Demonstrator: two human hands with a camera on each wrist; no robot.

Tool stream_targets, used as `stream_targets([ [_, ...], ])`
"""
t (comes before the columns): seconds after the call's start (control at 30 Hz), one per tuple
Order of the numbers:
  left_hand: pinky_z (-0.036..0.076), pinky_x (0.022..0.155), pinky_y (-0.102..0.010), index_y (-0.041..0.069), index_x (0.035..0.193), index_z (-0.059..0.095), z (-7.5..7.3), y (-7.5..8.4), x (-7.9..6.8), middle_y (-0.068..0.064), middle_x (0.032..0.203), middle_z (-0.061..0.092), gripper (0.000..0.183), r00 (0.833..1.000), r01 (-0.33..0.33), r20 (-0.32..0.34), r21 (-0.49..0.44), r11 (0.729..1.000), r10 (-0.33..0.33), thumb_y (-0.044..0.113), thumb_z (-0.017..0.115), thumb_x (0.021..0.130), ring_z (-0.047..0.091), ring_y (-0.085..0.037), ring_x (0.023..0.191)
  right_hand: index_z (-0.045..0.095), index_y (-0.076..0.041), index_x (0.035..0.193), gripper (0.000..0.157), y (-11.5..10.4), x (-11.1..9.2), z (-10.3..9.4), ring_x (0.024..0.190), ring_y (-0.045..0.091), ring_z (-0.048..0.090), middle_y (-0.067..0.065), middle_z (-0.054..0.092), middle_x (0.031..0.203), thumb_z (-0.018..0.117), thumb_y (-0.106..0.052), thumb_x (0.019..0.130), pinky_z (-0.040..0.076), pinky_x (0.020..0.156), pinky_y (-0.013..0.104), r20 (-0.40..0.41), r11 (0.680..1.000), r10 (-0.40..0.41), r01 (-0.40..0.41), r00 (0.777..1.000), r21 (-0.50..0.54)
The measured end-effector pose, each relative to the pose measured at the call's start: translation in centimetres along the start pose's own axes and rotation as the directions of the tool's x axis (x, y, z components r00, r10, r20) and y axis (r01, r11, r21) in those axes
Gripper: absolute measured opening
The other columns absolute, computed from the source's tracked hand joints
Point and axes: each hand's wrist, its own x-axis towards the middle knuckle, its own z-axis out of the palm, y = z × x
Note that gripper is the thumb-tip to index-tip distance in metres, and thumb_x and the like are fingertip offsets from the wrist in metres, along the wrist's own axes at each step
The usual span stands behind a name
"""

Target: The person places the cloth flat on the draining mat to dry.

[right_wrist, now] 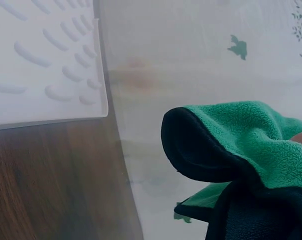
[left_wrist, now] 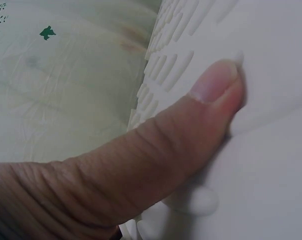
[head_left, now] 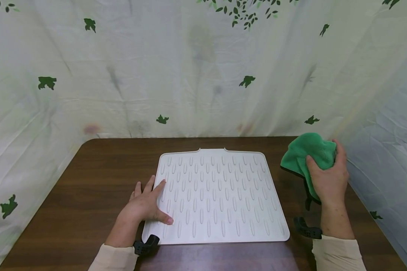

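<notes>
A white ridged tray-like board (head_left: 217,195) lies flat on the brown table, its surface covered with rows of oval bumps. My left hand (head_left: 144,205) rests on its left edge, fingers spread and thumb on the surface. In the left wrist view the thumb (left_wrist: 166,145) presses the board (left_wrist: 271,165) beside a bump. To the right of the board, my right hand (head_left: 329,178) grips a green cloth (head_left: 308,150) with dark edging. In the right wrist view the cloth (right_wrist: 241,130) hangs folded, its black underside showing; most of the hand is out of that view.
The brown wooden table (head_left: 105,180) ends at a pale curtain (head_left: 190,75) with green leaf prints, which hangs behind it and along both sides. A black band (head_left: 147,245) sits on the left wrist and another band (head_left: 306,229) on the right.
</notes>
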Motion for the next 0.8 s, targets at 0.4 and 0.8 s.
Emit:
stream_targets([
  [0.4,0.017,0.115,-0.078,0.018,0.164,0.024,0.01,0.0,0.03,-0.021,0.172,0.0,0.142,1.0,-0.008,-0.001,0.012,1.0,0.008,0.06,0.097,0.049,-0.002,-0.065,0.15,0.02,-0.05,0.159,0.081,-0.24,-0.25,0.16,0.139,0.04,0.042,0.008,0.037,0.163,0.068,-0.037,0.095,0.036,0.106,0.062,0.01,1.0,-0.012,0.012,1.0,0.007],
  [0.8,0.017,0.115,-0.078,0.018,0.164,0.024,0.08,-0.1,0.19,-0.021,0.172,0.0,0.143,1.0,-0.008,-0.003,0.013,1.0,0.008,0.06,0.097,0.049,-0.002,-0.065,0.15,0.022,-0.047,0.16,0.081,-0.67,-0.61,0.35,0.139,0.042,0.043,0.009,0.037,0.163,0.069,-0.034,0.095,0.036,0.105,0.064,0.022,0.999,-0.038,0.038,0.999,0.007],
])
